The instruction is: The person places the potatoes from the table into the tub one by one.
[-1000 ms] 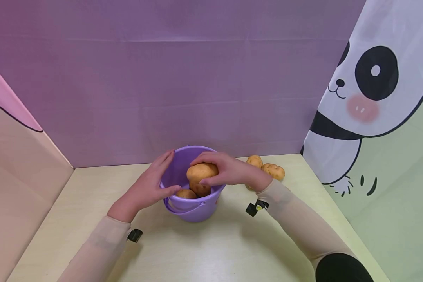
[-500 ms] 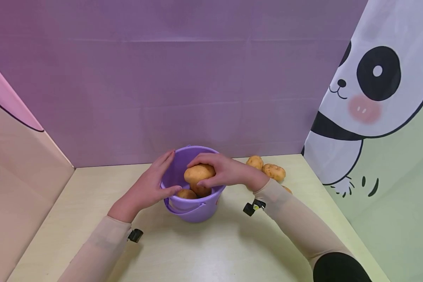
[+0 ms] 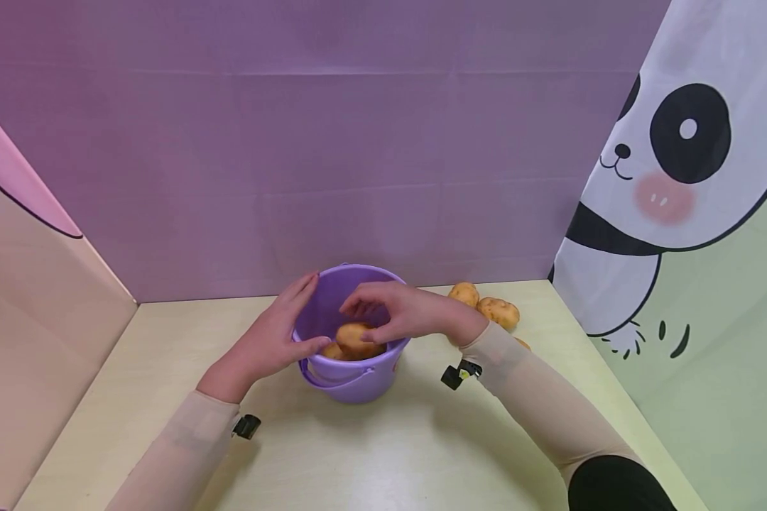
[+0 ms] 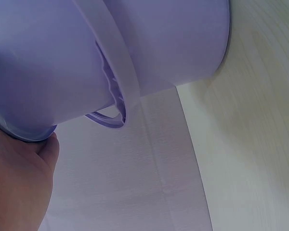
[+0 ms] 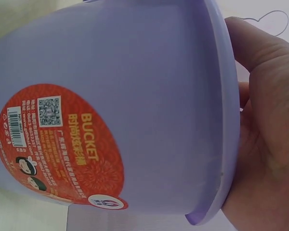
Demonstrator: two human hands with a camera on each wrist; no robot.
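Note:
A purple bucket stands on the table, its handle hanging down at the front. My left hand holds its left side, with the thumb over the near rim and the fingertips at the far-left rim. Inside lie potatoes; a large one sits on top, partly covering another potato. Over the bucket's right rim reaches my right hand, fingers loosely bent above the large potato, with its thumb tip beside that potato. In the right wrist view, the right hand shows behind the rim.
To the right of the bucket lie more potatoes on the pale wooden table, one mostly hidden by the right sleeve. A purple backdrop rises right behind the bucket. Printed panels flank the table.
The large potato has dropped from my right hand onto the potatoes in the bucket, and the right fingers have loosened. My left hand has stayed at the rim.

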